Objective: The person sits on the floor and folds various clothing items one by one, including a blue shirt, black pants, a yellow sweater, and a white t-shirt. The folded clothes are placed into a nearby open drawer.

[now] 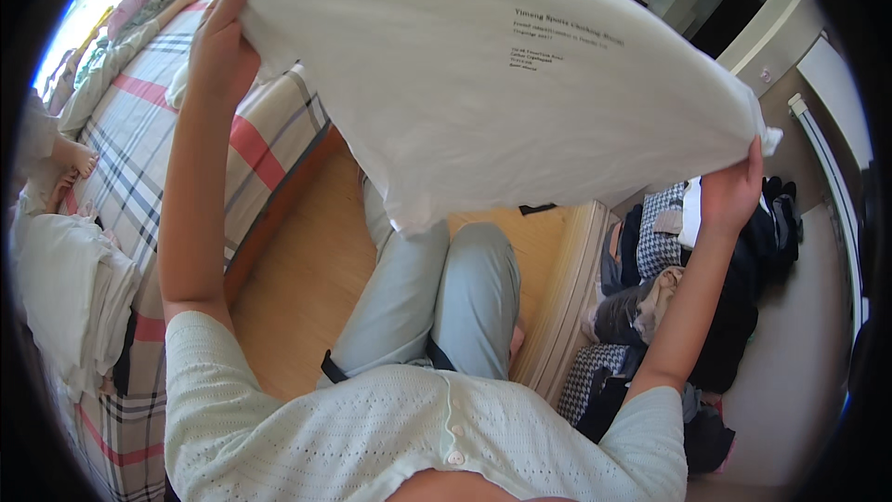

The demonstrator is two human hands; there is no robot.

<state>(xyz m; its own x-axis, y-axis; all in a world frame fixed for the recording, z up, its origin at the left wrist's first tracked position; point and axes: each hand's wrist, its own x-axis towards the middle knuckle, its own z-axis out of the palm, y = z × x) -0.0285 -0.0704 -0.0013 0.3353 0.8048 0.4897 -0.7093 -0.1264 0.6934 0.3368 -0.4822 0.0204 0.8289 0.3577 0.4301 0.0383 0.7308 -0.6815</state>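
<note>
A white cloth garment with small printed writing is stretched in the air before me. My left hand grips its upper left edge, and my right hand grips its far right corner. The lower edge sags to a point above my knees. Its full shape cannot be told. Parts of the fingers of both hands are hidden by the cloth.
A bed with a plaid cover stands at the left, bearing a stack of folded white clothes and heaped fabrics. Another person's bare foot shows there. Dark and houndstooth clothes fill a wardrobe at the right.
</note>
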